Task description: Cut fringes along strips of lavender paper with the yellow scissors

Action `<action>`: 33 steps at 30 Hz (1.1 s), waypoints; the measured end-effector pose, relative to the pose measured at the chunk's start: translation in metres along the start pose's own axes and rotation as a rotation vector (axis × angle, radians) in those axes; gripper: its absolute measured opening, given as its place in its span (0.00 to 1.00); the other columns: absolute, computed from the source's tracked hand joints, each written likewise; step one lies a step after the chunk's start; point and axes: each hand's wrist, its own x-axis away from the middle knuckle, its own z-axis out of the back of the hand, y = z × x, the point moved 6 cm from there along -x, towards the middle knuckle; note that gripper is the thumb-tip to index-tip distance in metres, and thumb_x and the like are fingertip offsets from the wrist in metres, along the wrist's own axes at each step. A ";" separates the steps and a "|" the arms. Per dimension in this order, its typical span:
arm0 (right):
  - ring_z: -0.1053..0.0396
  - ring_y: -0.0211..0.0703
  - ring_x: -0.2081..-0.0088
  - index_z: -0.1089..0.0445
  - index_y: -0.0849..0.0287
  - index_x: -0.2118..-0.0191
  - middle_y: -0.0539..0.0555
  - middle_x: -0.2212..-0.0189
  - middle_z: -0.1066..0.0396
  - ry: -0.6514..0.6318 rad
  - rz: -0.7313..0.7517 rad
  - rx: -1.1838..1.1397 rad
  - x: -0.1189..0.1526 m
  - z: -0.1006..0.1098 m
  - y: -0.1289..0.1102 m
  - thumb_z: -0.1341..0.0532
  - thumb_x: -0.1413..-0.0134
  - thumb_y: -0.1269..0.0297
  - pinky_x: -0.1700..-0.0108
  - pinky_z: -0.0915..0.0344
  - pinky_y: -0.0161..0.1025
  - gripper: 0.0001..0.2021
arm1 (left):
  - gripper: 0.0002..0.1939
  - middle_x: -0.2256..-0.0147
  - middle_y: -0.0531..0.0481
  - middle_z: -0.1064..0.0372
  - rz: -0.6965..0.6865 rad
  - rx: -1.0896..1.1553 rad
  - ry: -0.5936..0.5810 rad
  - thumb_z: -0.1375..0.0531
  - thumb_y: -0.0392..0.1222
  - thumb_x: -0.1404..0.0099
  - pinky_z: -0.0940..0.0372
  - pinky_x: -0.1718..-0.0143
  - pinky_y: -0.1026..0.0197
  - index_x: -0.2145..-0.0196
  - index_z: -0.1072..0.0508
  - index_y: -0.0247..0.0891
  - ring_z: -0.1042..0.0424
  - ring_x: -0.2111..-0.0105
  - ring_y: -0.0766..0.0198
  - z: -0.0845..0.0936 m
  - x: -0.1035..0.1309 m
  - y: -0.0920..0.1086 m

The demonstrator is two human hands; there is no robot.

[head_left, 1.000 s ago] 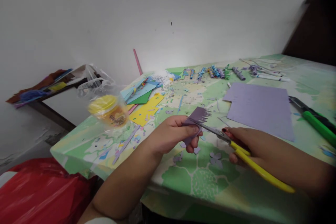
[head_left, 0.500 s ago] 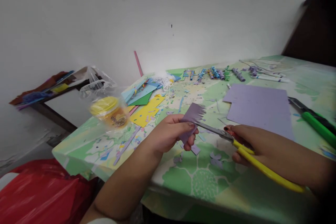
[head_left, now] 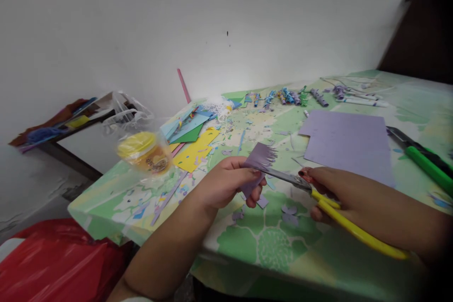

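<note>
My left hand pinches a purple paper piece between thumb and fingers. Thin slits form a fringe along the paper's upper right edge. My right hand grips the scissors, whose yellow handles reach down to the right. The metal blades meet the paper's edge near my left thumb, and their tips are partly hidden by it. Beyond my right hand lies a large purple sheet with a notched left side. Small purple scraps rest on the cloth below the blades.
A green cutter lies at the right. Rolled fringed paper pieces and white markers line the back. Colored sheets, a bagged yellow-lidded tub and a red bag are left. Scraps dot the flowered tablecloth.
The whole view has shifted slightly, moving most things a little left. Both hands keep their holds, and the blades still meet the paper at nearly the same spot.
</note>
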 end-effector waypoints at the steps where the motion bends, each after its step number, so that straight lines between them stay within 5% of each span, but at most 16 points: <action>1: 0.32 0.54 0.63 0.35 0.52 0.63 0.55 0.63 0.28 -0.007 0.001 -0.006 0.000 0.000 0.000 0.44 0.51 0.44 0.63 0.37 0.46 0.18 | 0.09 0.87 0.53 0.34 -0.001 0.002 -0.001 0.38 0.42 0.51 0.42 0.86 0.68 0.79 0.29 0.32 0.36 0.88 0.70 0.000 0.000 0.000; 33: 0.32 0.50 0.69 0.35 0.53 0.67 0.54 0.70 0.28 0.026 0.038 0.054 -0.002 -0.002 -0.001 0.45 0.49 0.50 0.69 0.39 0.44 0.12 | 0.08 0.87 0.54 0.34 -0.025 -0.015 0.016 0.38 0.41 0.50 0.42 0.86 0.69 0.78 0.28 0.33 0.37 0.88 0.71 0.001 0.003 0.004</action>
